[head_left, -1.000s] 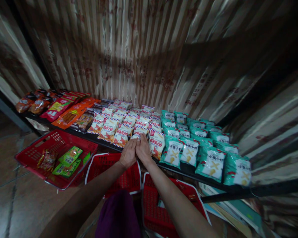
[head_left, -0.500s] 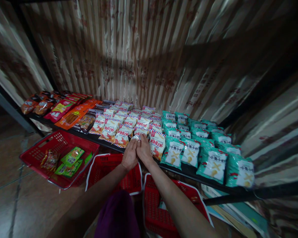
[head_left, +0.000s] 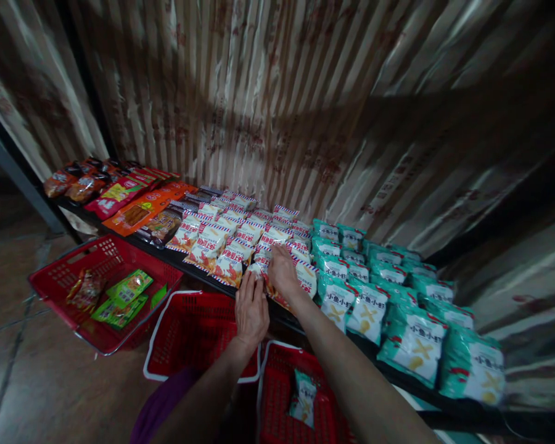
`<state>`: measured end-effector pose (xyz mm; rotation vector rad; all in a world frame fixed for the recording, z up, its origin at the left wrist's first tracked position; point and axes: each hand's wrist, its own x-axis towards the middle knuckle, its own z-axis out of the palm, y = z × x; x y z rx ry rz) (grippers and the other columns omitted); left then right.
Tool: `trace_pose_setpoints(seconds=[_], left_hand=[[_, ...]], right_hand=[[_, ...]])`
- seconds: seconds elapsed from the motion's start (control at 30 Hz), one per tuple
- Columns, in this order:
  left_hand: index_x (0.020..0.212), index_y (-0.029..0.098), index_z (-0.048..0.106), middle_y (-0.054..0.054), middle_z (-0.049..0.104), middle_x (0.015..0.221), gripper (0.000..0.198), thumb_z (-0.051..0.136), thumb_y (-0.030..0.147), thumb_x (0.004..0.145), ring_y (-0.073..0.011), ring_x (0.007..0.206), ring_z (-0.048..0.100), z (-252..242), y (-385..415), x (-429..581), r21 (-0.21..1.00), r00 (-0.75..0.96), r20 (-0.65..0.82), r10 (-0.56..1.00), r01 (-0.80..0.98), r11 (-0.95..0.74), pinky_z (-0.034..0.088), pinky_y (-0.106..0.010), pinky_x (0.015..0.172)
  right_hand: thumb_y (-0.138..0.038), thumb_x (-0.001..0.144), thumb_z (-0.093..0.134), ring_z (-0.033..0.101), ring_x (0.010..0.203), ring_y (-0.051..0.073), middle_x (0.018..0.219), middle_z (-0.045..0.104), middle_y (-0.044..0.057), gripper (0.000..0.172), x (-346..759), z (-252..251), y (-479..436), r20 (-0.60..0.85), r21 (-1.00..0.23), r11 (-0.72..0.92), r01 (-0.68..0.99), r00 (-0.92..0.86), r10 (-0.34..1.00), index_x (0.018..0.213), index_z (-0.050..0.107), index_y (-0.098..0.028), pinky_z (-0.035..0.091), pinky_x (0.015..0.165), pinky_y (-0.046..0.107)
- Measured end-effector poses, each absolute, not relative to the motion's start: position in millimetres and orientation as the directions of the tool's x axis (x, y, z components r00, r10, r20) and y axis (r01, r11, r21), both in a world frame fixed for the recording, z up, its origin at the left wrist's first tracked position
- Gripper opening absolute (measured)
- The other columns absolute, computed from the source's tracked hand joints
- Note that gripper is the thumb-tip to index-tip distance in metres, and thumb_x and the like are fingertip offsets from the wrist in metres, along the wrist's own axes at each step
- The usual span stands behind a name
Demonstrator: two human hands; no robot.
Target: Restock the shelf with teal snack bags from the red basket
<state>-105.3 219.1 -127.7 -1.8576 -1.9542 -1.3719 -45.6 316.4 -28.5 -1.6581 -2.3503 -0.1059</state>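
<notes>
White-and-red snack bags (head_left: 205,243) with striped top edges stand in rows along a low black shelf. My left hand (head_left: 251,308) rests at the shelf's front edge, its fingers stretched out against the lower front of one white-and-red snack bag (head_left: 260,266). Just right of it, my right hand (head_left: 284,271) has its fingers curled at the same bag's upper right side; its fingertips are partly hidden. Another striped bag (head_left: 306,276) stands directly to the right of that hand.
Teal snack bags (head_left: 414,345) fill the shelf's right side. Orange packets (head_left: 139,211) and a pink packet (head_left: 123,194) lie farther left. Below are three red baskets: one (head_left: 58,271) with green packets, one (head_left: 185,364) in the middle, one (head_left: 271,407) holding a teal bag.
My hands, close together before, are now apart. The right has moved up over the bag and curled; the left sits lower on its front. The view has shifted slightly.
</notes>
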Motion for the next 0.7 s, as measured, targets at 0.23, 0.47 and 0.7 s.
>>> trace_pose_setpoints(seconds=[0.23, 0.47, 0.7], left_hand=[[0.129, 0.013, 0.046, -0.016, 0.045, 0.139, 0.041, 0.04, 0.01, 0.088, -0.026, 0.138, 0.028, -133.3, 224.0, -109.5, 0.505, -0.201, 0.683, 0.702, 0.824, -0.256, 0.038, -0.048, 0.106], [0.132, 0.012, 0.041, -0.017, 0.04, 0.142, 0.045, 0.039, 0.008, 0.087, -0.0258, 0.14, 0.023, -136.0, 223.4, -110.5, 0.494, -0.172, 0.674, 0.719, 0.828, -0.265, 0.037, -0.048, 0.109], [0.135, 0.011, 0.038, -0.018, 0.036, 0.144, 0.048, 0.04, 0.009, 0.087, -0.0274, 0.141, 0.019, -141.0, 222.1, -107.1, 0.48, -0.164, 0.667, 0.727, 0.84, -0.252, 0.038, -0.049, 0.107]], right_hand=[[-0.006, 0.079, 0.044, 0.063, 0.098, 0.02, 0.096, 0.072, 0.014, 0.033, -55.2, -1.2, 338.5, 0.062, 0.046, 0.276, 0.96, -0.279, 0.958, 0.097, 0.071, -0.013, 0.042, 0.091, 0.029], [-0.009, 0.081, 0.045, 0.06, 0.106, 0.024, 0.097, 0.072, 0.014, 0.032, -62.1, 3.5, 353.3, -0.018, 0.122, 0.239, 0.963, -0.238, 0.971, 0.101, 0.07, -0.013, 0.044, 0.087, 0.032], [-0.021, 0.089, 0.038, 0.063, 0.102, 0.022, 0.105, 0.07, 0.012, 0.037, -58.4, 6.9, 359.4, -0.035, 0.103, 0.184, 0.978, -0.181, 0.983, 0.104, 0.071, -0.019, 0.047, 0.083, 0.03]])
